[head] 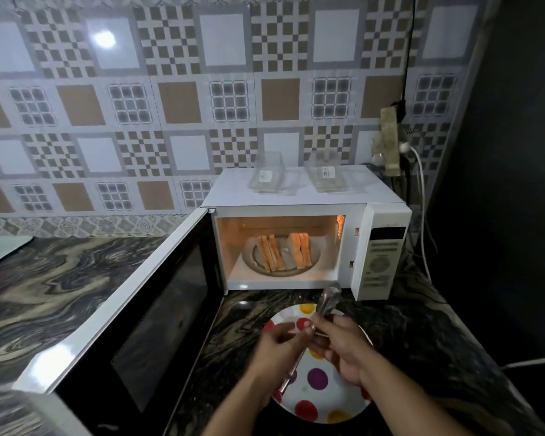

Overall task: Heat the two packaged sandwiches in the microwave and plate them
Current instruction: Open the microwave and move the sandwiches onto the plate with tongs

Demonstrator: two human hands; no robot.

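Observation:
The white microwave point(381, 221) stands open and lit, its door point(145, 309) swung out to the left. Inside, two sandwiches, one on the left point(269, 251) and one on the right point(301, 250), stand upright on a grey plate point(283, 270). A white plate with coloured dots point(321, 394) lies on the counter in front of the microwave. Over it, my left hand point(276, 346) and my right hand point(343, 347) both hold metal tongs point(328, 298), whose tips point at the microwave opening.
Two empty clear plastic sandwich packs, left point(266, 179) and right point(326, 177), sit on top of the microwave. A power strip and cables point(390, 143) hang on the tiled wall at the right. The dark marbled counter point(60, 287) extends left behind the open door.

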